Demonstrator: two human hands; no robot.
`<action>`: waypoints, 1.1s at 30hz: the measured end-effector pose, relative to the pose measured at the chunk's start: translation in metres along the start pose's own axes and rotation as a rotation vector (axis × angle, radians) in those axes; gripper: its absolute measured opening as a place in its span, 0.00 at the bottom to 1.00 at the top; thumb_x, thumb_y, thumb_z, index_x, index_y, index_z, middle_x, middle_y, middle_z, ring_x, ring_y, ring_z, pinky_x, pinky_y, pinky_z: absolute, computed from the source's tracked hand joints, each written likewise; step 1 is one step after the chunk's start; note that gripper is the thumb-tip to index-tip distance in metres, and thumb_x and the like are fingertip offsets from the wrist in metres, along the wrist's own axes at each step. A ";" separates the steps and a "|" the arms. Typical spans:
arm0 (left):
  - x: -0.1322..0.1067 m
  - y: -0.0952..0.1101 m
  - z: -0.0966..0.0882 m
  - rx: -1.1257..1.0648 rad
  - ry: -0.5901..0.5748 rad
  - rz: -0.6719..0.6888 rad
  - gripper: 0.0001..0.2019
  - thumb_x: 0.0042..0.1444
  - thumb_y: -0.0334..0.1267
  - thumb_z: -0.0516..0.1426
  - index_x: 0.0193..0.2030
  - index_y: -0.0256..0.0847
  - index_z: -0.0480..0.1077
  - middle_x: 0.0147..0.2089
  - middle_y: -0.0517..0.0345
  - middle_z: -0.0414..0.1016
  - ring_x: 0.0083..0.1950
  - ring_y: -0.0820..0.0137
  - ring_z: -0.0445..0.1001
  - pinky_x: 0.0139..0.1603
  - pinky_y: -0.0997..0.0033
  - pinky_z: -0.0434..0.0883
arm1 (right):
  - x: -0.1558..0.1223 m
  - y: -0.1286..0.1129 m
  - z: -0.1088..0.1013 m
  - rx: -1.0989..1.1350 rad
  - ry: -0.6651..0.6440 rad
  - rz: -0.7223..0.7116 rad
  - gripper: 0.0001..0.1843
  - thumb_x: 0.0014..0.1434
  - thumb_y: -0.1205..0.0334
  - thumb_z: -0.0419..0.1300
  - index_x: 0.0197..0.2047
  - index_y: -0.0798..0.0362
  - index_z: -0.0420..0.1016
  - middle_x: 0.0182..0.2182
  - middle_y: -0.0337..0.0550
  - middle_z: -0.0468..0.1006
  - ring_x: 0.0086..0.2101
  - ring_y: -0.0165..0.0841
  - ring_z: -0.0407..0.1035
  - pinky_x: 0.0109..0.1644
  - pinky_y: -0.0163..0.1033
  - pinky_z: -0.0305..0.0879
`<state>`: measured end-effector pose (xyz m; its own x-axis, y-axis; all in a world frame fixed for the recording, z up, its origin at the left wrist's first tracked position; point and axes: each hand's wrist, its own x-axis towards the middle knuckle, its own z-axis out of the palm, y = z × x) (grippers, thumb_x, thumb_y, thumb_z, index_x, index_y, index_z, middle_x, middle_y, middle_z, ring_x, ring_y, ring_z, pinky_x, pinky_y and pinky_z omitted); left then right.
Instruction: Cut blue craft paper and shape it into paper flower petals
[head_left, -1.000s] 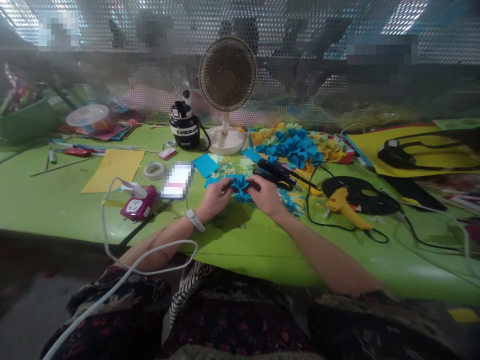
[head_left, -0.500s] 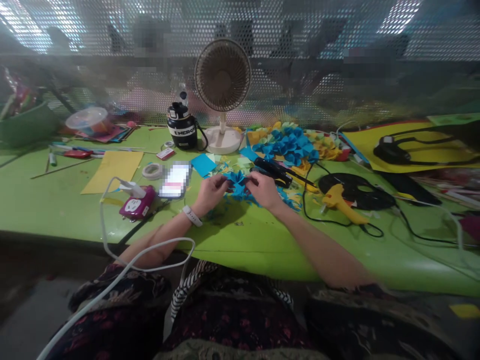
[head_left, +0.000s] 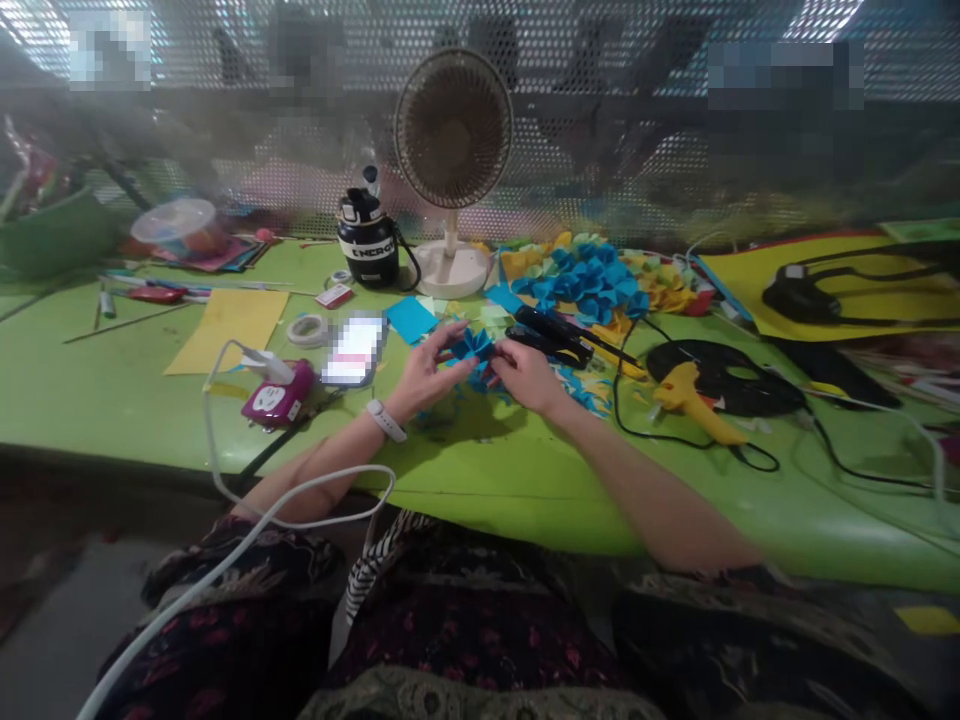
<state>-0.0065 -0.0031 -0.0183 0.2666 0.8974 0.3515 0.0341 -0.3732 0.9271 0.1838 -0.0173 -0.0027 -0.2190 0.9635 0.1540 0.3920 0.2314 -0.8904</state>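
Observation:
A folded blue paper flower [head_left: 474,345] is held above the table between my hands. My right hand [head_left: 521,375] pinches its right side with thumb and fingers. My left hand [head_left: 431,372], with a white band at the wrist, has thumb and fingers apart at the flower's left side; whether a fingertip touches it is hard to tell. Blue and yellow paper scraps [head_left: 585,390] lie below and around the hands. Just behind the right hand is a long black tool [head_left: 551,338], its kind unclear. A flat blue paper square [head_left: 411,318] lies beyond the left hand.
A pile of blue paper flowers [head_left: 596,280] sits at the back, beside a fan [head_left: 454,130] and a black bottle [head_left: 367,245]. On the right lies a yellow glue gun [head_left: 697,405] with its cord. A phone [head_left: 354,350], tape roll [head_left: 307,330] and purple plug adapter [head_left: 277,395] are left.
My left hand has gone from a pinch to spread fingers at the flower. The right hand keeps its pinch. The whole view has shifted slightly.

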 end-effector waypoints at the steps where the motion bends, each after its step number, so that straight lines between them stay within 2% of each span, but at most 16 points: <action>1: 0.000 -0.001 0.001 0.001 -0.003 -0.009 0.30 0.51 0.41 0.68 0.60 0.40 0.70 0.54 0.47 0.78 0.55 0.61 0.77 0.53 0.64 0.75 | 0.000 0.000 0.000 0.005 -0.009 0.000 0.05 0.59 0.65 0.55 0.32 0.51 0.70 0.26 0.40 0.80 0.26 0.35 0.76 0.35 0.40 0.72; 5: 0.000 -0.008 0.005 -0.024 -0.003 0.002 0.23 0.52 0.42 0.68 0.54 0.39 0.74 0.48 0.49 0.79 0.46 0.67 0.78 0.48 0.67 0.76 | -0.001 -0.002 0.001 0.011 -0.018 -0.010 0.05 0.58 0.66 0.56 0.30 0.51 0.70 0.24 0.40 0.79 0.26 0.35 0.75 0.36 0.42 0.72; 8: 0.000 -0.010 0.007 -0.064 0.009 0.021 0.22 0.51 0.42 0.68 0.52 0.37 0.74 0.45 0.50 0.79 0.43 0.69 0.78 0.48 0.67 0.77 | -0.002 -0.003 0.001 0.042 -0.026 -0.008 0.05 0.58 0.65 0.56 0.30 0.51 0.70 0.25 0.40 0.79 0.26 0.34 0.75 0.36 0.41 0.72; 13: 0.002 -0.006 0.006 -0.114 -0.014 -0.026 0.25 0.48 0.41 0.70 0.52 0.37 0.72 0.43 0.52 0.79 0.43 0.68 0.78 0.47 0.66 0.76 | -0.002 -0.005 0.000 0.047 -0.064 -0.025 0.05 0.56 0.63 0.57 0.29 0.51 0.69 0.23 0.40 0.79 0.25 0.33 0.75 0.35 0.40 0.72; 17: 0.004 -0.005 0.003 -0.141 -0.036 -0.044 0.22 0.48 0.42 0.70 0.48 0.36 0.73 0.43 0.52 0.79 0.41 0.69 0.78 0.47 0.66 0.76 | -0.002 -0.003 0.000 0.080 -0.086 -0.016 0.05 0.56 0.62 0.58 0.29 0.51 0.69 0.23 0.40 0.79 0.25 0.33 0.75 0.35 0.39 0.72; 25: 0.004 -0.005 0.006 -0.179 0.014 -0.058 0.24 0.43 0.44 0.72 0.42 0.40 0.68 0.37 0.59 0.77 0.37 0.73 0.75 0.43 0.70 0.74 | -0.001 -0.001 0.003 0.166 -0.104 0.017 0.05 0.57 0.61 0.60 0.31 0.52 0.71 0.23 0.40 0.79 0.24 0.31 0.74 0.33 0.37 0.72; 33: 0.004 -0.007 0.006 -0.205 -0.018 -0.057 0.25 0.41 0.44 0.73 0.42 0.39 0.68 0.39 0.55 0.78 0.40 0.71 0.77 0.46 0.67 0.75 | 0.001 0.000 0.004 0.244 -0.116 0.079 0.03 0.57 0.64 0.60 0.31 0.52 0.71 0.23 0.39 0.79 0.24 0.30 0.74 0.34 0.38 0.74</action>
<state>-0.0002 0.0018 -0.0241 0.2869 0.9108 0.2969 -0.1468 -0.2644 0.9532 0.1801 -0.0171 -0.0040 -0.3025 0.9522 0.0422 0.1887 0.1032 -0.9766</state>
